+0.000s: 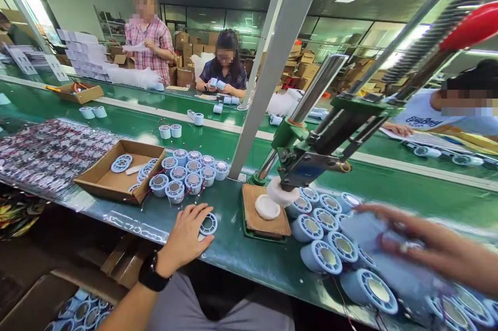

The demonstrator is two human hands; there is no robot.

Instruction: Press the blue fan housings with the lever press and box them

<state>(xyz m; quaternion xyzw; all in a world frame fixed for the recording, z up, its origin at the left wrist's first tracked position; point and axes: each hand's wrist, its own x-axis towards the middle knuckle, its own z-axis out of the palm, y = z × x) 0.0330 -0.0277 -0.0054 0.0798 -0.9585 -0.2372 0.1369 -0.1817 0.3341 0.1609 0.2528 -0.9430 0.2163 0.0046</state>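
My left hand (189,232), with a dark watch on its wrist, curls its fingers and thumb around a small light-blue slotted ring part (209,223) near the bench's front edge. Over on the right, my right hand (424,243) is smeared by motion above rows of light-blue round housings (342,245) with silver discs in their tops. A blue blur (368,235) lies at its fingers; whether they grip it cannot be made out. Between the hands stands a green hand press (290,144) with a white round pad (282,192) above a white seat (267,207) on a cardboard-covered base.
Left of the press stand more blue housings (193,166) with thin wires. A cardboard tray (105,185) holds blue slotted rings, beside wired parts under plastic (50,154). A grey post (272,61) rises from the bench. Several people work across the green conveyor (218,136).
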